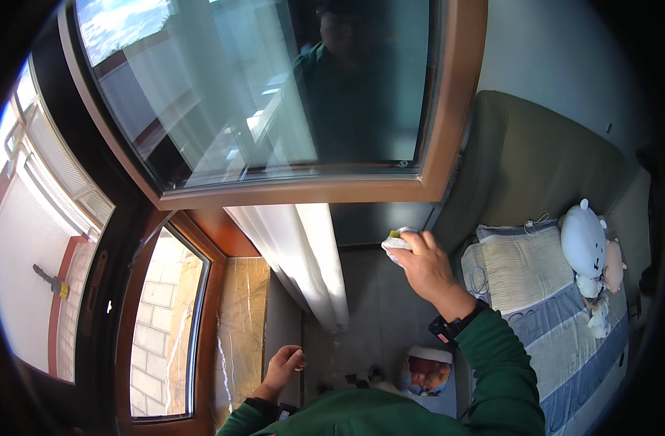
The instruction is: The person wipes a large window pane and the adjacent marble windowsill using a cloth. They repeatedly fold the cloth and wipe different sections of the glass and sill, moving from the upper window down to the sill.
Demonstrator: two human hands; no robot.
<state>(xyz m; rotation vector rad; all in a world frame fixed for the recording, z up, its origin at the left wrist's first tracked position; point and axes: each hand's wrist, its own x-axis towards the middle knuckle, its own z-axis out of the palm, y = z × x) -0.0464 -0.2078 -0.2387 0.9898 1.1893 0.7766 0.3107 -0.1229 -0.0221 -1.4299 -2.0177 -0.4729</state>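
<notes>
My right hand (428,267) is closed around a crumpled white cloth (393,243) with a bit of yellow-green showing at its top. It is held in front of me, just below the bottom rail of an open window sash (305,192) with a brown frame. The sash's glass pane (240,98) reflects sky, a curtain and a person in green. Lower down, my left hand (284,364) hangs with loosely curled fingers beside the marble-patterned window sill (242,327). Nothing is visible in it, though its palm is partly hidden.
A white curtain (305,256) hangs behind the sash. To the right stands a bed (556,349) with a grey headboard (545,158), a pillow (520,264) and plush toys (583,240). A printed bag or box (428,373) sits near my legs. Outside is paving (152,327).
</notes>
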